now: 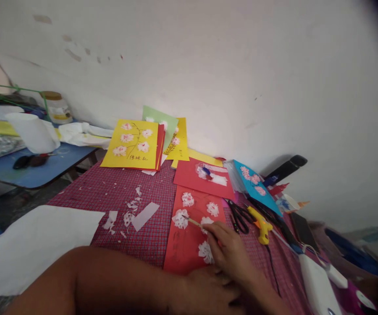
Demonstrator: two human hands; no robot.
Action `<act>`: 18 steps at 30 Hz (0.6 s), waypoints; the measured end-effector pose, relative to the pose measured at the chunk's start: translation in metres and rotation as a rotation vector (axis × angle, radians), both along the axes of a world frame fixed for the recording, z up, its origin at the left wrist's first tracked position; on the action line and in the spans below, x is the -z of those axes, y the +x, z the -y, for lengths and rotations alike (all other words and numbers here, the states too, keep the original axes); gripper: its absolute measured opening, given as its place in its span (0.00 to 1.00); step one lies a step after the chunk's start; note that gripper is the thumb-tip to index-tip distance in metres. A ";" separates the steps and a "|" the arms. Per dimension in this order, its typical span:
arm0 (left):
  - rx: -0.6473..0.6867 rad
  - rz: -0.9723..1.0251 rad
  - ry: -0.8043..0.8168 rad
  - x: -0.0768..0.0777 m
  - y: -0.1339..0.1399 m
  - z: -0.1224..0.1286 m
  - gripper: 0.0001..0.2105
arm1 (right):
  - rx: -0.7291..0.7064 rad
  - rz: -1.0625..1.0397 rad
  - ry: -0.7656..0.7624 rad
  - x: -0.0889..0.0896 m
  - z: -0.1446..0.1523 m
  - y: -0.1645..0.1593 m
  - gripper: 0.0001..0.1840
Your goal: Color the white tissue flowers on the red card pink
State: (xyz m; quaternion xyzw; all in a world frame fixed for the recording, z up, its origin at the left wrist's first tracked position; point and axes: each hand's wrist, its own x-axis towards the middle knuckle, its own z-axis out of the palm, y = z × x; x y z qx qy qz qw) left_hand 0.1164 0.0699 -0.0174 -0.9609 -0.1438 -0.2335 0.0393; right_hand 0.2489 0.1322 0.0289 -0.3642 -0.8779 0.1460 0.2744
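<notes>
My right hand (226,247) is closed around a thin paintbrush (193,222). Its dark tip touches or hovers just over a white crumpled-paper flower (180,218) on a red card (185,251). Several similar flowers, some tinted pink, are on this card, with faint handwriting at its lower left. My left hand (208,291) rests low by the card's near edge, partly beneath my right wrist; its fingers are mostly hidden. Another red card (189,177), bearing a white paper shape with blue and red marks, overlaps the far end.
Black-handled scissors (241,218) and a yellow glue gun (261,225) lie right of the card. Finished-looking yellow flower cards (132,146) stand at the back. Paper scraps (146,215) and a white sheet (51,236) lie left. A blue stool (44,168) holds a white cup (31,133).
</notes>
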 end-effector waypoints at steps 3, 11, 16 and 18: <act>0.005 0.017 0.022 -0.002 0.000 0.000 0.12 | 0.008 -0.013 -0.007 -0.003 0.001 0.000 0.15; 0.011 0.014 0.032 0.012 0.005 0.000 0.13 | -0.009 0.020 -0.004 0.003 -0.003 -0.006 0.15; 0.025 0.010 -0.007 0.005 0.001 0.000 0.11 | -0.054 0.006 -0.005 0.003 -0.001 -0.001 0.15; 0.025 0.007 -0.009 0.002 0.000 0.000 0.11 | -0.053 0.000 0.000 0.004 -0.002 0.000 0.15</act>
